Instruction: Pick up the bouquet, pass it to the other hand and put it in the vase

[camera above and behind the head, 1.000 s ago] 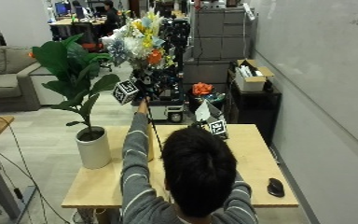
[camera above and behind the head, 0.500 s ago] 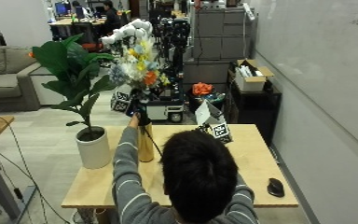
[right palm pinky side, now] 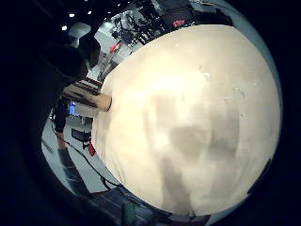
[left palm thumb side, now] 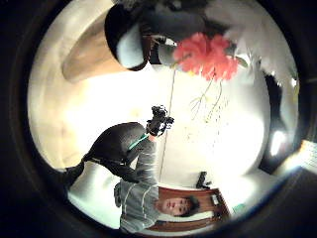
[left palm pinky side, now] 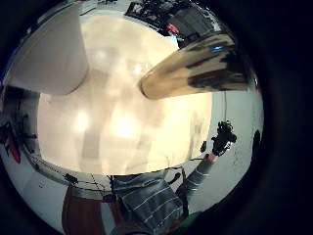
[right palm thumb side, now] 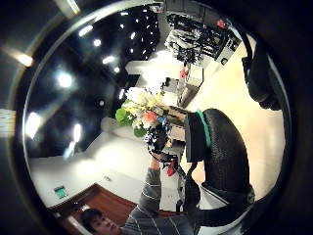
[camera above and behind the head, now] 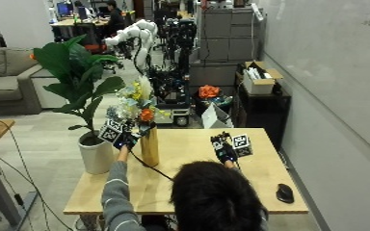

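outside: bouquet (camera above and behind the head: pixel 138 103) now down with stems in vase (camera above and behind the head: pixel 150 146), was held high 0.5 s ago, so placing nearly done; left hand (camera above and behind the head: pixel 126 140) beside vase at the stems, grip unclear; right hand (camera above and behind the head: pixel 223 150) over table (camera above and behind the head: pixel 191 187), fingers unclear | left thumb: flower (left palm thumb side: pixel 205 54) by fingers (left palm thumb side: pixel 130 42) | right thumb: bouquet (right palm thumb side: pixel 144 113) above left hand (right palm thumb side: pixel 157 139)

no text, label or number can be read here. the whiteboard (camera above and behind the head: pixel 339 62) carries faint marks near its upper edge, possibly handwriting, too small to make out. the cardboard box (camera above and behind the head: pixel 259 81) shows no legible print.
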{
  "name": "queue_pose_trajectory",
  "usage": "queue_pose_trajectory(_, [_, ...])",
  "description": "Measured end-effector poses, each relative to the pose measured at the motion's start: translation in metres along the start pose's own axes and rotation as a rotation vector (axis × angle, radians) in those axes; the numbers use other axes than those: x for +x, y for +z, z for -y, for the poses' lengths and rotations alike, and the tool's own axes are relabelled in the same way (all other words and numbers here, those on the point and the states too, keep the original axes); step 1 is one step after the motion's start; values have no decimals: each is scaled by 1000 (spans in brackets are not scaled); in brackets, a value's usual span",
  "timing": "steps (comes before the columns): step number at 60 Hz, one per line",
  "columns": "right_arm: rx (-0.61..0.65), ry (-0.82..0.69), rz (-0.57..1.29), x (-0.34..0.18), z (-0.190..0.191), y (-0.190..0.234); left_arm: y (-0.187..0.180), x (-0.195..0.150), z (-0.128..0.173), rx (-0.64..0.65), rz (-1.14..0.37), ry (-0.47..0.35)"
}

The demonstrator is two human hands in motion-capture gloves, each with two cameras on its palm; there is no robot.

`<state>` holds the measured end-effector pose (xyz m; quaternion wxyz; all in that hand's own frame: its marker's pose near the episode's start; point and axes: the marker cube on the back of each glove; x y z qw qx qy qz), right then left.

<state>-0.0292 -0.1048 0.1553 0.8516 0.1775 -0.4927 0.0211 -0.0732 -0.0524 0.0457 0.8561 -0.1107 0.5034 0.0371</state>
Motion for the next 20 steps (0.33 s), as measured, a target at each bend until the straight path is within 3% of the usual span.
queue_pose_trajectory(4, [1,44,7,2,-6,-4,3,-8,0,79,-9,-50])
queue_pose_trajectory(6, [-11,-12,56,-4,-8,-5,3,-14,3,109,-17,-95])
queue_pose_trajectory(10, [-11,-177,100,-12,-7,-5,0,-30,19,254,53,-70])
queue_pose_trajectory(13, [11,-113,29,-1,-6,-5,-1,-46,31,322,85,-146])
queue_pose_trajectory(17, [-9,-8,19,2,-14,-2,-6,-64,41,439,145,-180])
queue_pose_trajectory(20, [-26,-26,52,-3,-16,1,-13,-81,49,533,202,-299])
